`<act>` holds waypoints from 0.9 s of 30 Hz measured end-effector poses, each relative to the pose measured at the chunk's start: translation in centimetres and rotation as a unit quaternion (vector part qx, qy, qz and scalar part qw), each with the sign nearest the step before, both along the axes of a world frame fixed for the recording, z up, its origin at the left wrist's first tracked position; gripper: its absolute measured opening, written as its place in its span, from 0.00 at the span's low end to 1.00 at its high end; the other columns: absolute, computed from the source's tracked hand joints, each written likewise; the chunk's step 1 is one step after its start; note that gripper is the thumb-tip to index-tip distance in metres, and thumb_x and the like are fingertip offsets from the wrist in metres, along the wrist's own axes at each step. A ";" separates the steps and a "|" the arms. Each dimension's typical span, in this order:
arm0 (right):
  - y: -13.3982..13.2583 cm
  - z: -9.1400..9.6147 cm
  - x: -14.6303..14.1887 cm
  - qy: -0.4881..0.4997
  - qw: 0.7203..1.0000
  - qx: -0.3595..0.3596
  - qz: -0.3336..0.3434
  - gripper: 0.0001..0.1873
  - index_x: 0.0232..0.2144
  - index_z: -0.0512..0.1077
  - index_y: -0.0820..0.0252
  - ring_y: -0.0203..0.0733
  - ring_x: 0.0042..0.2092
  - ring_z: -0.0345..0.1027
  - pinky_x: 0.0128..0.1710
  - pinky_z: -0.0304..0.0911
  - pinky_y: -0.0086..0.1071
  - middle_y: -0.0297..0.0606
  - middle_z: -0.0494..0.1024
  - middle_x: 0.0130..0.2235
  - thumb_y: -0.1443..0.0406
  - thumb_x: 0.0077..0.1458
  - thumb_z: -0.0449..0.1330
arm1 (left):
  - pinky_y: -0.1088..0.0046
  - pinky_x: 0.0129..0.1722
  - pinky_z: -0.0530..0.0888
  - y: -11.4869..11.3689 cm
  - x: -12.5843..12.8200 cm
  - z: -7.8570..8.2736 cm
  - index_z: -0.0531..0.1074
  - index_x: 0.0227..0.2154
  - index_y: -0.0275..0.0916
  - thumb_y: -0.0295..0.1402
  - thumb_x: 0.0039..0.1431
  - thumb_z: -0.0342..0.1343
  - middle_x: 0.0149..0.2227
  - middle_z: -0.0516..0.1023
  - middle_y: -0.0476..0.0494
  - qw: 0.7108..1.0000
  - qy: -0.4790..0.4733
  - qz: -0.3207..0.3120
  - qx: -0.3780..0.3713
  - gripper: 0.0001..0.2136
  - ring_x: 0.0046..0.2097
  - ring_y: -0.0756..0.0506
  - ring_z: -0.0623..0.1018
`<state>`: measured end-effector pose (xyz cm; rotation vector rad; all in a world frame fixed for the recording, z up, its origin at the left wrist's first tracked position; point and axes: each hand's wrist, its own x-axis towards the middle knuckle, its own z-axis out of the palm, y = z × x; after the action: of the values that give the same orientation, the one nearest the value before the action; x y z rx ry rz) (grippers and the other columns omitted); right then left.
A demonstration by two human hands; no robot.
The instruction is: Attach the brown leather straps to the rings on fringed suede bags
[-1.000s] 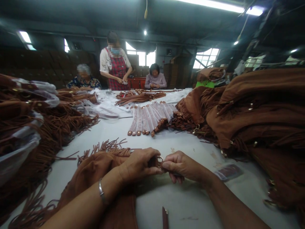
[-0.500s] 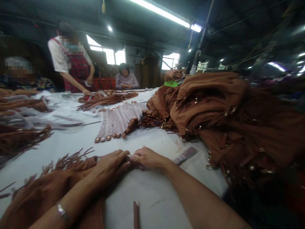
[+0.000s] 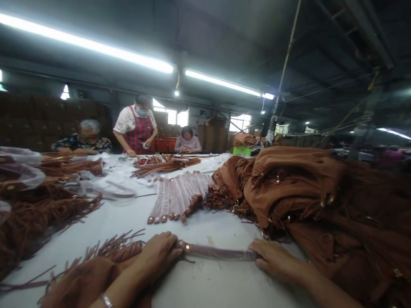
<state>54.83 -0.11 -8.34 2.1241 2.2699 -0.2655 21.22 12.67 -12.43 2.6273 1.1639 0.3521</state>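
Note:
A brown strap (image 3: 221, 252), partly wrapped in clear plastic, stretches between my hands just above the white table. My left hand (image 3: 163, 253) is closed around its left end, by a metal ring and a gold-coloured stud. My right hand (image 3: 271, 259) grips the plastic-covered right end, fingers curled over it. Under my left forearm lies a brown fringed bag (image 3: 75, 280), its fringe spreading toward the left. The left end of the strap meets the bag near my left fingers; the exact joint is hidden by the hand.
Several plastic-wrapped straps (image 3: 171, 199) lie in a row beyond my hands. A large heap of brown bags (image 3: 295, 179) rises at right. Fringed pieces (image 3: 41, 218) pile up at left. Co-workers (image 3: 138, 128) are across the white table (image 3: 128, 218).
My right hand has moved right, away from my left hand, and the strap is now drawn out straight between them. The view has tilted up and turned left.

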 end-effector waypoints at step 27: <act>5.1 0.1 -11.3 0.739 0.605 -0.286 -0.084 0.11 0.32 0.65 0.68 0.30 0.20 0.64 0.22 0.62 0.20 0.34 0.72 0.21 0.73 0.58 0.44 | 0.63 0.45 0.65 -8.0 0.2 8.2 0.61 0.52 0.38 0.37 0.59 0.47 0.47 0.68 0.36 0.958 0.066 -0.052 0.275 0.19 0.48 0.38 0.67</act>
<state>43.51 4.98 -8.22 1.6628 1.4995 -3.1226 21.42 4.62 -4.24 3.2208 1.0783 0.5561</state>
